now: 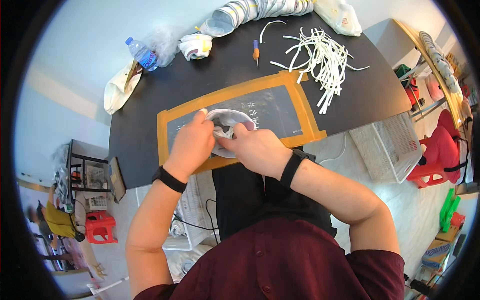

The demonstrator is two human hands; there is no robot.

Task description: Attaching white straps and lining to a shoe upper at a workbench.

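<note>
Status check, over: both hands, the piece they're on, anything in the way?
Left hand gripping whitish round piece at its left side; right hand at its opening. Piece over taped panel, opening facing up. No obstruction seen; white strips lie apart.

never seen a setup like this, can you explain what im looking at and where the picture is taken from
There's no machine: these are a person's bare hands. The single picture comes from a wide fisheye camera worn on their head, looking down, so straight edges bend near the rim.

The left hand holds a round, open, whitish soft-looking piece by its edge; the right hand has fingers in its opening.

Beneath is a dark rectangular panel bordered with yellow tape, on a black table. Farther back lie loose white strips, a small tool with an orange-and-purple handle, a clear plastic bottle with a blue cap and a row of nested whitish rounded pieces.
</note>
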